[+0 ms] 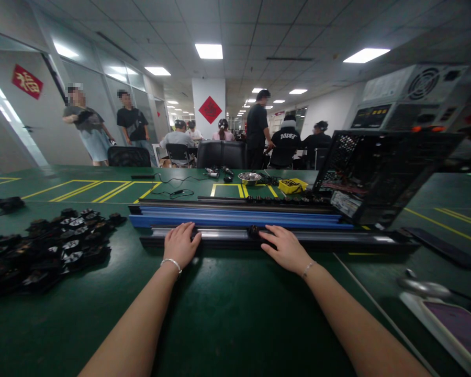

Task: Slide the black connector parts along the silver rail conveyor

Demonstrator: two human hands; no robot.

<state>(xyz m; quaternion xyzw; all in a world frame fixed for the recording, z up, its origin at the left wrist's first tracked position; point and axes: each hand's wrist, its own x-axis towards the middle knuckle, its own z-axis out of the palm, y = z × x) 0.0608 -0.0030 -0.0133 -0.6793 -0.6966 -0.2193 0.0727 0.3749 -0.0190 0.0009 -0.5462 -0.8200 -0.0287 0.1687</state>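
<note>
A long dark rail (227,234) with a shiny channel lies crosswise on the green table in front of me. My left hand (180,243) rests on its left part, fingers stretched forward; a dark bit shows beside the fingertips, mostly hidden. Farther right, my right hand (284,246) reaches over the rail with fingers spread. Its fingertips are close to a small black part (253,231) sitting in the channel; whether they touch it I cannot tell. Behind this rail lies a blue rail (235,219), with more dark rails beyond it.
Many black parts (70,241) are heaped at left. An open computer case (371,173) stands at right, behind the rail's end. A metal bowl (249,178) and a yellow box (292,185) sit farther back. At lower right lies a white-framed device (447,324). Several people are beyond the table.
</note>
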